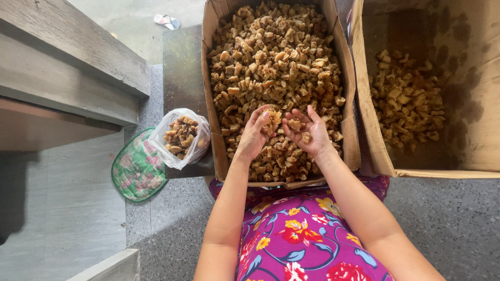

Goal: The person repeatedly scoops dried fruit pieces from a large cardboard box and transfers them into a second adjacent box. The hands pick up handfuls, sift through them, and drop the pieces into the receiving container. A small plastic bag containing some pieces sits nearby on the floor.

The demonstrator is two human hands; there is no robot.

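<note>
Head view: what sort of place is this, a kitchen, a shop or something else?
Probably an informal home or small food-packing spot on a floor, not a fitted kitchen. Open brown cardboard boxes of fried brown snack pieces, a clear plastic bag partly filled with them, and the grey speckled stone floor suggest it.

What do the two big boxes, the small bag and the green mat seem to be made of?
The two boxes: brown corrugated cardboard, matte, with folded flaps; the right one shows dark stains, probably grease. The bag: thin clear plastic, glossy and crinkled, its contents showing through. The green mat: probably woven plastic or fabric with a floral print and a sewn edge; the look leaves it open.
</note>
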